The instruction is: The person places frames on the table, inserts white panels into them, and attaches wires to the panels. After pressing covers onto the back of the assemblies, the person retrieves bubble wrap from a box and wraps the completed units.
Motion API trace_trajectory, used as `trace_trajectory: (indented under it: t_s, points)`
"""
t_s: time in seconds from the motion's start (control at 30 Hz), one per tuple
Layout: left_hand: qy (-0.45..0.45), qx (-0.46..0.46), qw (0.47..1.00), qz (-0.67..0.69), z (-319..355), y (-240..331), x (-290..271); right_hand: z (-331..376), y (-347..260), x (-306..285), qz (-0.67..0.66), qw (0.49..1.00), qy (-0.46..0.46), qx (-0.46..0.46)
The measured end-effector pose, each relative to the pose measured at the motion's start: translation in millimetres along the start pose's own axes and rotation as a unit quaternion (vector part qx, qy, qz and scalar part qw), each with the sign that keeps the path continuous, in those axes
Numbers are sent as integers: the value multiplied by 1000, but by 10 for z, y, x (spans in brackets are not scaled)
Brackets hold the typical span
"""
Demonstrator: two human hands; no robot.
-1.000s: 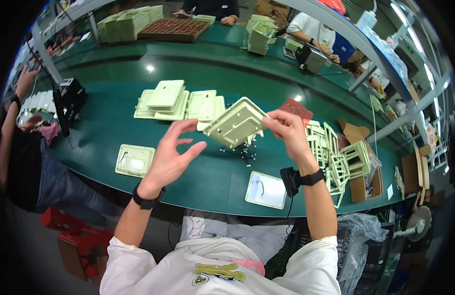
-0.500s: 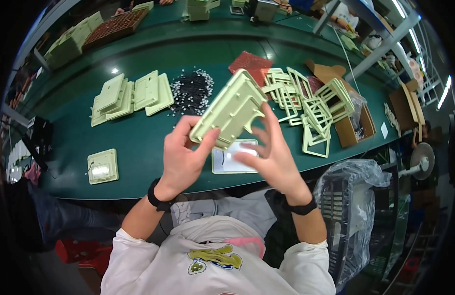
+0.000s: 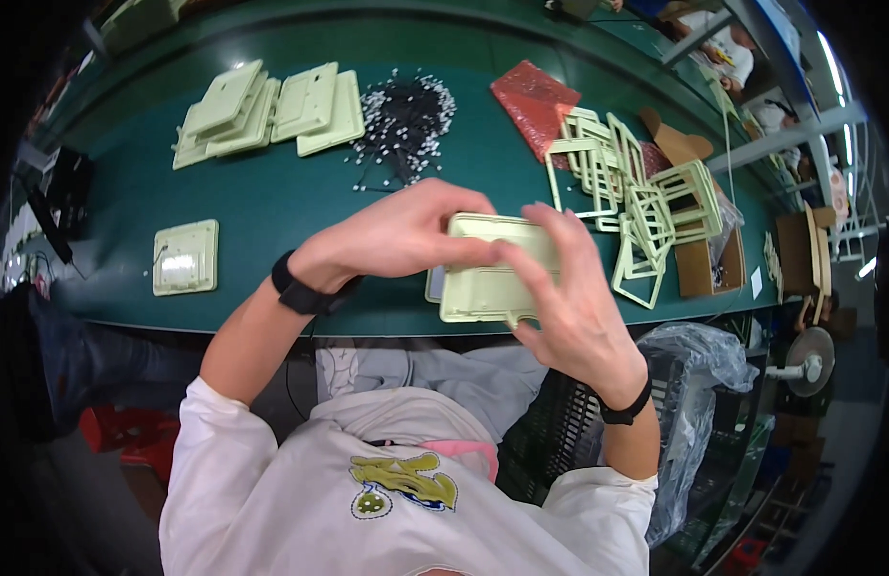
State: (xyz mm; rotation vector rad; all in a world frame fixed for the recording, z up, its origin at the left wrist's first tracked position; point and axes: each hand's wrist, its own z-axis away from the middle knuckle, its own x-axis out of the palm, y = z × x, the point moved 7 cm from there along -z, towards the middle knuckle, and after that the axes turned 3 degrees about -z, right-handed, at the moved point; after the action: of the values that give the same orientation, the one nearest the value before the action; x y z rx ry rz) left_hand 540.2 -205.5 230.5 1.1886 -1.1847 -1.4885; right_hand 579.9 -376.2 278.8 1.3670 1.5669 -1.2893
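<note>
A pale green plastic housing panel (image 3: 478, 294), rectangular with a raised rim and ribs, is held close over the table's near edge. My left hand (image 3: 411, 228) grips it by its upper left side, thumb across its face. On the right side my right hand (image 3: 584, 302) has its fingers bent over the panel, with the thumb near its lower edge. Most of a second panel with a grey-white face (image 3: 433, 285) is hidden under the held one; only its left edge shows. Both wrists wear black bands.
Panels are stacked (image 3: 224, 110) at the far left, beside a pile of black leads with white ends (image 3: 403, 120). One panel with a shiny window (image 3: 186, 258) lies nearer left. Rectangular frames (image 3: 641, 216), red bubble wrap (image 3: 531, 101) and a cardboard box (image 3: 694, 274) occupy the right.
The housing panel has come down and turned from a steep tilt to nearly level. My left hand has shifted to its upper edge, and my right hand has closed onto its right side.
</note>
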Motion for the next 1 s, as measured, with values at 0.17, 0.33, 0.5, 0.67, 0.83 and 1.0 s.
trace_trajectory:
  t_s: [0.17,0.33,0.5,0.67,0.83,1.0]
  points:
    - [128,28,988,80,48,-222,-218,384,405,-253,-53,990,78,103]
    - [130,189,960,-161,163,-475,165,575,237,49,-102,989,24,105]
    - [54,191,970,-142,36,-497,365,426,-25,372,-73,993,-15,88]
    - [37,127,987,-97,-57,-552,300,307,62,353,-43,997,-16,70]
    - [8,57,994,-93,-142,-602,272,334,158,418,-103,991,7,85]
    - [6,94,993,-75,-196,-649,291,284,203,407,-104,991,11,85]
